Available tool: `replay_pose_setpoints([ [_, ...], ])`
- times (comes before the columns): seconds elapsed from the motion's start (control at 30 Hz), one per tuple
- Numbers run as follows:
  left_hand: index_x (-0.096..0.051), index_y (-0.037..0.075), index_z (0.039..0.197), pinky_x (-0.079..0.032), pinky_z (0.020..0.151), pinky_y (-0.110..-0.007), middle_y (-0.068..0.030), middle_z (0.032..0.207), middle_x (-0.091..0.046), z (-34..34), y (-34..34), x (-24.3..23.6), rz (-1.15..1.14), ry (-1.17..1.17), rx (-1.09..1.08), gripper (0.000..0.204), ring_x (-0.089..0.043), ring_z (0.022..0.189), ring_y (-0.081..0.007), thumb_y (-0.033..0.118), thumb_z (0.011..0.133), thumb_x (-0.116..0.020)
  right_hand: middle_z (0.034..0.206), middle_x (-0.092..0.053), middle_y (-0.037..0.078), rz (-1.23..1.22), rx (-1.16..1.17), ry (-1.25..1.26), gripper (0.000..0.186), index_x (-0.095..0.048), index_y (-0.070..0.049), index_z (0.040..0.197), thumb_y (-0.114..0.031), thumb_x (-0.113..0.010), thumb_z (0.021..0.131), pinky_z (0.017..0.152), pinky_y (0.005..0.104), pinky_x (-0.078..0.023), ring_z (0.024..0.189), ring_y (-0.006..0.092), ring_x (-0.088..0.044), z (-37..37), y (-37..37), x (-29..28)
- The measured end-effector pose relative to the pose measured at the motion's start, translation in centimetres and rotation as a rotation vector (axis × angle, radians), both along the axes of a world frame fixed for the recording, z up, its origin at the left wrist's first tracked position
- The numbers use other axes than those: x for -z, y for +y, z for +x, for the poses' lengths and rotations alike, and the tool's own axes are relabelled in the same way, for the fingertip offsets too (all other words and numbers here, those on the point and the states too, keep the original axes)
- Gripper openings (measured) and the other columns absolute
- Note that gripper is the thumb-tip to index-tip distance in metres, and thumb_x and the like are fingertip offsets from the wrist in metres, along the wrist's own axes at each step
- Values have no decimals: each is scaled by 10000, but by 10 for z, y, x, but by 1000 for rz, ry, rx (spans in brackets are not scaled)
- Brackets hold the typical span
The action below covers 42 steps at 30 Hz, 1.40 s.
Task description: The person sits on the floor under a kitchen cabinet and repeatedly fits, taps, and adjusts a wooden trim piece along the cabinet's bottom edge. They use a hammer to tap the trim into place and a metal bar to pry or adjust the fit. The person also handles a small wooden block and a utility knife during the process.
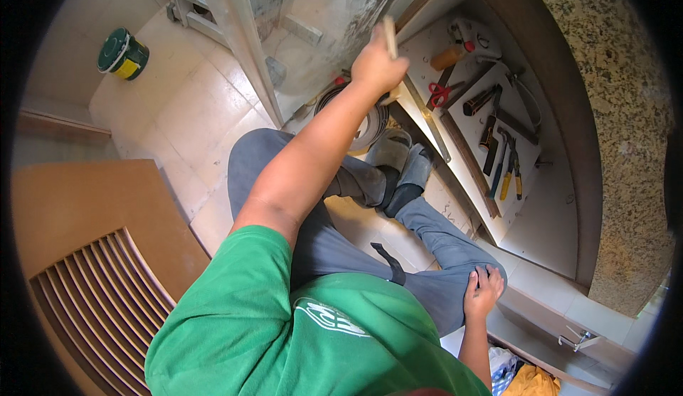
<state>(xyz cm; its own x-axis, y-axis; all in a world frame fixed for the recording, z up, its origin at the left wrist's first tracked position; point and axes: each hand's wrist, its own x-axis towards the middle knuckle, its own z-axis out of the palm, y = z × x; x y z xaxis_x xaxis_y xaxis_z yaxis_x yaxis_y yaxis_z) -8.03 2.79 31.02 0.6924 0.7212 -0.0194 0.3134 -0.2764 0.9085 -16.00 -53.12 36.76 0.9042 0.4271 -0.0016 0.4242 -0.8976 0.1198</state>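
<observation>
My left hand (380, 69) reaches out to the cabinet's front edge, its fingers wrapped round a pale, wooden-looking tool (390, 38). Motion blurs the tool, so I cannot make out its kind. My right hand (484, 291) lies on my bent knee with the fingers slightly apart and nothing in it. Close to my left hand, inside the open cabinet (538, 229), lie red-handled scissors (440, 96), an orange-brown bottle (447, 57) and a flat dark strip (435, 136). Pliers with yellow-and-black handles (511, 175) and several other hand tools are farther along the cabinet floor.
Beneath my left forearm is a coiled hose or cable (371, 127). A glass panel (313, 19) stands beyond it. A speckled stone counter (605, 76) overhangs the cabinet on the right. On the left are a slatted wooden door (92, 197) and a green bucket (124, 53).
</observation>
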Motion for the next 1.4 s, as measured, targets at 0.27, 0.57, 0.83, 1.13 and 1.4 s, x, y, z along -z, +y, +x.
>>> replay_pose_setpoints([
  [0.27, -345, 6, 1544, -505, 1018, -445, -288, 1271, -636, 29, -5, -46, 392, -445, -222, 916, -631, 1164, -432, 299, 747, -688, 1326, -618, 158, -15, 3, -5, 280, -744, -89, 1113, -281, -623, 949, 1184, 543, -257, 1359, 386, -476, 3, 2, 0],
  [0.57, -424, 111, 1511, -524, 968, -473, -275, 1177, -677, 7, 8, -21, 150, -171, -92, 832, -652, 1092, -450, 326, 746, -669, 1317, -621, 154, -22, 7, -14, 264, -747, -88, 1101, -269, -639, 943, 1176, 543, -274, 1356, 385, -481, 1, 5, -1],
  [0.83, -312, 8, 1556, -509, 1000, -472, -295, 1276, -629, 16, -1, -3, 296, -292, -157, 932, -627, 1141, -466, 309, 745, -657, 1306, -631, 160, -34, -7, -16, 269, -752, -78, 1094, -270, -637, 946, 1175, 546, -275, 1354, 385, -485, 4, 11, -5],
  [1.13, -308, -4, 1553, -515, 997, -465, -289, 1363, -580, 14, -1, -7, 191, -224, -90, 922, -614, 1179, -454, 292, 750, -651, 1317, -626, 156, -35, 0, -14, 274, -751, -80, 1096, -277, -632, 948, 1180, 541, -265, 1364, 380, -478, 1, 16, -7],
  [1.4, -224, 25, 1581, -530, 964, -486, -267, 1277, -642, 20, -13, 1, 326, -219, -203, 972, -644, 1121, -448, 294, 758, -666, 1308, -625, 151, -69, -10, -19, 270, -750, -94, 1098, -285, -630, 949, 1174, 542, -275, 1355, 381, -483, 8, 17, -8],
])
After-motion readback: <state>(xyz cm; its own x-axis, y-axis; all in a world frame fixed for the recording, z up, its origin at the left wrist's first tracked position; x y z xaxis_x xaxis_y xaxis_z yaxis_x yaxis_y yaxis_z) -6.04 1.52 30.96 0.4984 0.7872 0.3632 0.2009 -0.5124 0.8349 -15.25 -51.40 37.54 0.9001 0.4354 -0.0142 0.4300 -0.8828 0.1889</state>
